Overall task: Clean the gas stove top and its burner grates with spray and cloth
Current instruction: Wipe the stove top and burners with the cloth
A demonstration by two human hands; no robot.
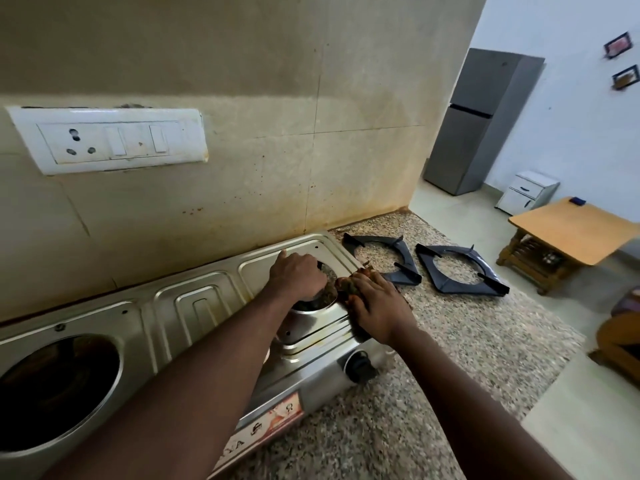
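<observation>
Two hands are seen at the right end of the stove top (194,306). At the stove's left end a dark, round burner well (59,393) lies open. Over the stove's right burner the left hand (298,275) is set, its fingers curled down round the burner head (323,294), with one finger stretched toward the stove's back edge. Just right of it, at the stove's right rim, a brown, soiled cloth (348,285) is bunched under the right hand (377,303), whose fingers are held close together and bent over the wad.

The burner head is judged to be stiff, fairly heavy metal, probably greasy, and best gripped round its rim. The cloth is soft and is best kept wadded so that pressure can be passed through it.

Below the right hand, on the stove's front face, a black knob (360,367) is seen. Right of the stove, on the speckled counter (467,358), two black grates (381,259) (460,273) are laid flat, side by side. They look rigid and are best lifted by the frame, not the prongs. No spray bottle is in view.
</observation>
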